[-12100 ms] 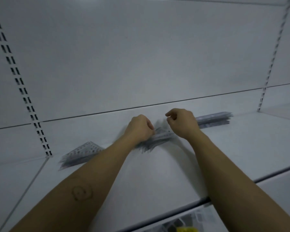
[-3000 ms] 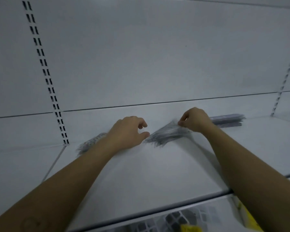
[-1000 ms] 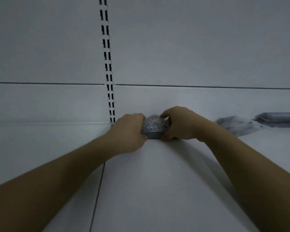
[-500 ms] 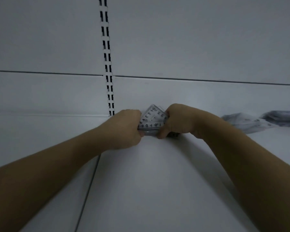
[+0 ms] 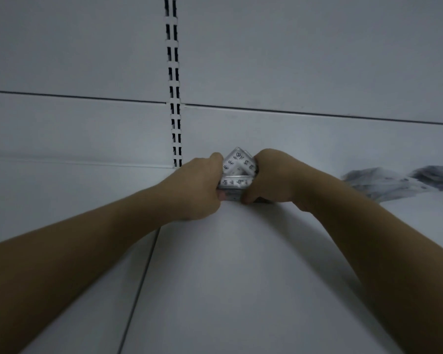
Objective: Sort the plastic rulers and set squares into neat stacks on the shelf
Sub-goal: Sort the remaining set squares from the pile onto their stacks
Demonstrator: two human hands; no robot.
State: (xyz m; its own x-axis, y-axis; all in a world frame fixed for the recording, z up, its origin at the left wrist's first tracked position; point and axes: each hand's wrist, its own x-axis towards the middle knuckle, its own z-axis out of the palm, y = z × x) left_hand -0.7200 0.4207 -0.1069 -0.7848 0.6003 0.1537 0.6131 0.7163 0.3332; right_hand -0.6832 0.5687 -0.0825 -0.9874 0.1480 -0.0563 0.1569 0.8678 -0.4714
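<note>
We grip a stack of set squares [image 5: 237, 172] at the back of the shelf [image 5: 241, 277], our left hand [image 5: 198, 186] and right hand [image 5: 271, 178] curled round its ends; other piles [image 5: 384, 183] lie well right.

Both my forearms reach forward; left hand [image 5: 197, 186] and right hand [image 5: 275, 180] curl around a clear plastic set-square stack [image 5: 237, 171].
</note>
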